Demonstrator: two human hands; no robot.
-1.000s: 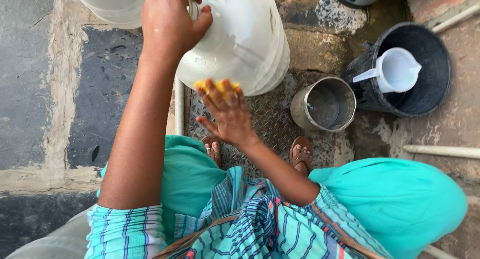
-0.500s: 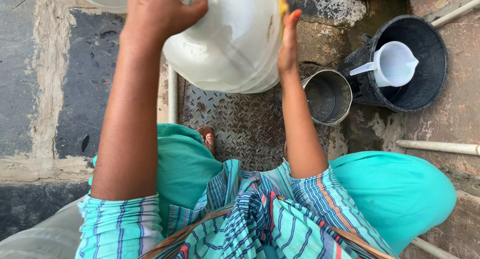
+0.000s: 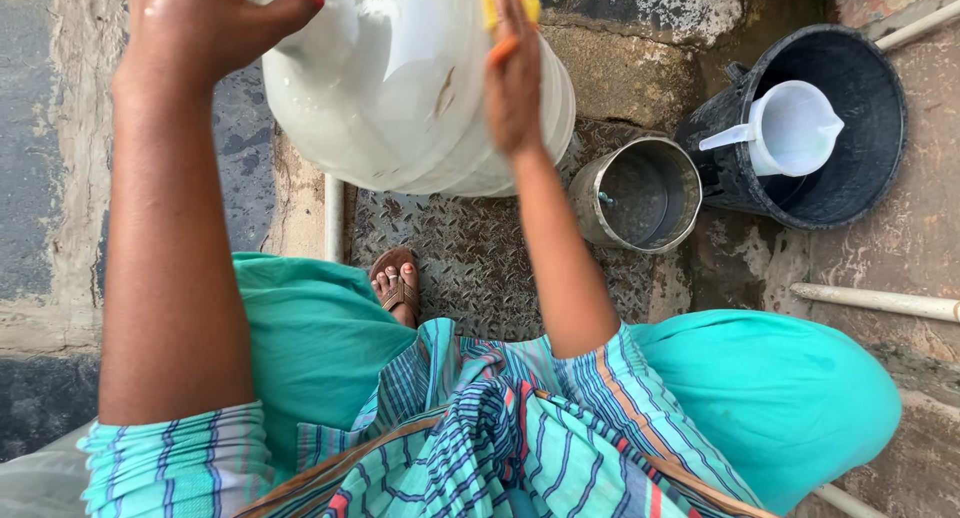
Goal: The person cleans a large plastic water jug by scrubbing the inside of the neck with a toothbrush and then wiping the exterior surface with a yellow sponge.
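Observation:
A large white plastic water container (image 3: 400,88) fills the top middle of the head view, tilted above the ground. My left hand (image 3: 205,23) grips its upper left side. My right hand (image 3: 512,73) presses a yellow sponge (image 3: 492,0) flat against the container's right side, with the fingers pointing up. Most of the sponge is hidden behind my fingers. My foot in a brown sandal (image 3: 397,283) stands on a metal tread plate (image 3: 470,258) below the container.
A grey metal bucket (image 3: 638,193) stands right of the container. Further right, a black bucket (image 3: 810,128) holds a white plastic jug (image 3: 785,128). A white pipe (image 3: 875,300) lies on the ground at the right. Rough concrete surrounds the plate.
My right hand rose from below the container with the sponge and now lies against its right side. The view has drawn closer to the container; my left hand keeps its grip.

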